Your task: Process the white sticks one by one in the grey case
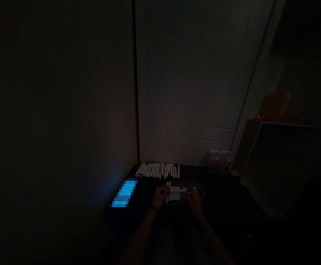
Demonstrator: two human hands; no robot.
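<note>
The room is very dark. My left hand [159,197] and my right hand [195,198] reach forward over a dark tray [199,191] on the floor, which holds several white marker-like pens [175,195]. Both hands have their fingers curled at the ends of one white pen lying crosswise between them. A row of several more white pens [159,170] lies just beyond, near the wall. My forearms come in from the bottom of the view.
A glowing blue screen [125,193] lies on the floor left of my left hand. Two small white bottles [219,161] stand by the door [193,81]. A dark cabinet [282,154] with an orange object [276,105] on top stands at the right.
</note>
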